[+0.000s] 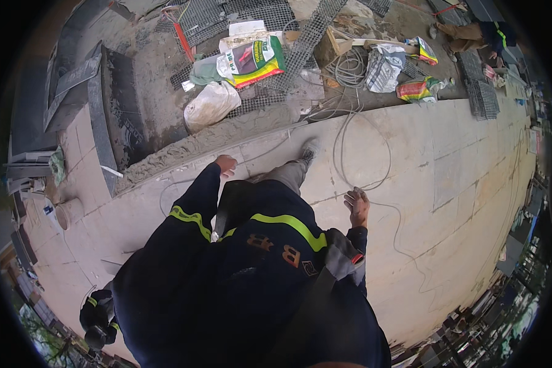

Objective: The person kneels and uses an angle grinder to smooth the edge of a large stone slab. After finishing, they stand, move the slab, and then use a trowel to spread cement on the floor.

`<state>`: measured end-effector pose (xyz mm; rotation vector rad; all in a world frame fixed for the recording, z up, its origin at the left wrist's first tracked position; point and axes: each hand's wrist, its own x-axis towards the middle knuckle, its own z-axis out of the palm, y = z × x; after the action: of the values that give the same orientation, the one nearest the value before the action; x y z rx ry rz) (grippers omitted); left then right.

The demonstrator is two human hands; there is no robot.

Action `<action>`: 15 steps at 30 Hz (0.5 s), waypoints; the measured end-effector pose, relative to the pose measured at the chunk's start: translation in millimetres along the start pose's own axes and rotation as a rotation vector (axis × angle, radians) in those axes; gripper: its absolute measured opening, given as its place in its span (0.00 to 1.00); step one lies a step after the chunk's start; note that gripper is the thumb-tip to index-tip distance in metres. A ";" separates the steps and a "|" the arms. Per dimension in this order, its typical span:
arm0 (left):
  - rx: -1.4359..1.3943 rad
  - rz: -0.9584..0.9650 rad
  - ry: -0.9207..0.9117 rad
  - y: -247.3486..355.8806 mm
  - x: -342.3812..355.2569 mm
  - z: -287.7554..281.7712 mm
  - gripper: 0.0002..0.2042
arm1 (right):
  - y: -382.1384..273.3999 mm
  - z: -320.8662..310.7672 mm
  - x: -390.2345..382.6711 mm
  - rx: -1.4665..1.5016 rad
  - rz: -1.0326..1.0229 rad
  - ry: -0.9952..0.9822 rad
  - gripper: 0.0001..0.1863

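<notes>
My left hand [227,164] hangs in front of my left side above the pale slab floor, near a long strip of wet grey mortar [221,132]. Its fingers are loosely curled in, and nothing shows in them. Out to my right is my right hand [357,207], fingers bent toward the palm, also with nothing visible in it. Just beyond its fingertips, a thin grey cable [387,162] loops across the floor; I cannot tell whether they touch. One dusty shoe [310,149] of mine is forward between the hands.
Beyond the mortar strip lie a green, red and yellow printed bag [254,60], a white sack [212,105], black mesh panels [310,40] and coiled cable [348,69]. A bucket [69,212] stands at left. Other people work at upper right [495,38] and lower left [98,316].
</notes>
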<state>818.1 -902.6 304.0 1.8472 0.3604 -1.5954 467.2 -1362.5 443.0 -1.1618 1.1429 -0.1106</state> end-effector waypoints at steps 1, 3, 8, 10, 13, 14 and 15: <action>-0.071 -0.016 0.020 15.2 13.9 16.1 0.18 | -15.1 -15.9 21.7 -0.020 0.023 0.005 0.31; -0.207 -0.060 0.010 48.8 45.1 42.6 0.17 | -28.3 -55.3 56.7 -0.070 0.140 0.030 0.32; -0.229 -0.013 -0.053 123.9 61.1 118.2 0.18 | -40.4 -165.7 122.5 -0.112 0.406 0.041 0.26; -0.208 0.071 -0.042 193.3 37.7 166.4 0.19 | -31.4 -241.7 159.5 -0.253 0.434 0.185 0.25; -0.339 0.133 0.050 233.6 36.8 173.6 0.21 | -70.5 -242.2 206.4 -0.335 0.489 0.090 0.25; -0.371 0.178 0.089 250.7 41.9 172.4 0.21 | -81.9 -237.3 219.3 -0.324 0.463 0.048 0.25; -0.431 0.194 0.136 257.7 48.6 173.7 0.21 | -102.9 -228.0 240.3 -0.344 0.454 -0.014 0.25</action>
<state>849.0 -1214.7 328.5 1.6032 0.5232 -1.1571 457.9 -1703.2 378.8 -1.1667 1.4216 0.4582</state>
